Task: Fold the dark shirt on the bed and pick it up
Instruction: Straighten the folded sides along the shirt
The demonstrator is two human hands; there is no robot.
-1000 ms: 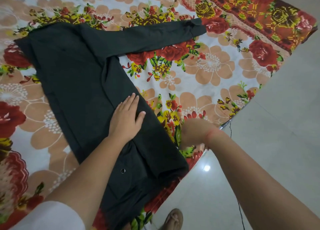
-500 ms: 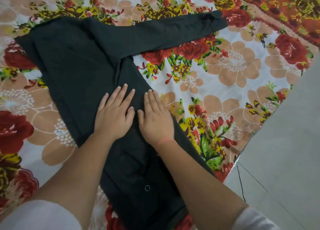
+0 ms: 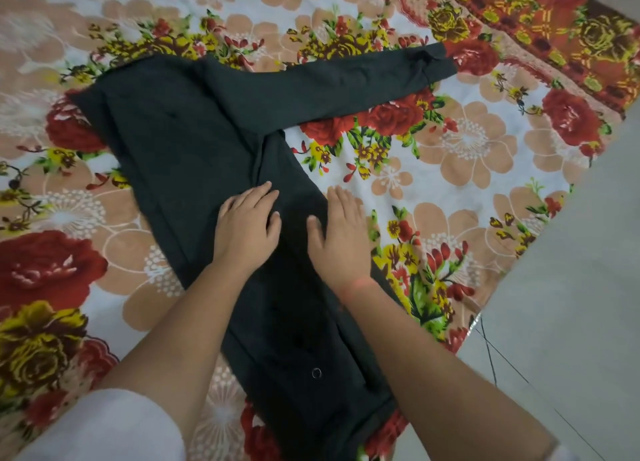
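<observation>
The dark shirt [image 3: 180, 141] lies flat on the flowered bed sheet [image 3: 460, 169], its body folded into a long strip running toward me. One long sleeve [image 3: 346, 86] stretches out to the upper right. My left hand [image 3: 247, 225] rests palm down on the middle of the shirt, fingers spread. My right hand [image 3: 337, 232] presses flat on the shirt's right edge, fingertips reaching onto the sheet. Neither hand grips the cloth. A small metal snap [image 3: 316, 373] shows on the near part of the shirt.
The bed's edge runs diagonally at the right, with pale tiled floor [image 3: 571, 287] beyond it. A thin dark cord [image 3: 491, 356] crosses the floor by the bed's corner.
My right hand came from the bed's edge onto the shirt beside my left hand, then slid right to the shirt's edge. The hands now lie further apart.
</observation>
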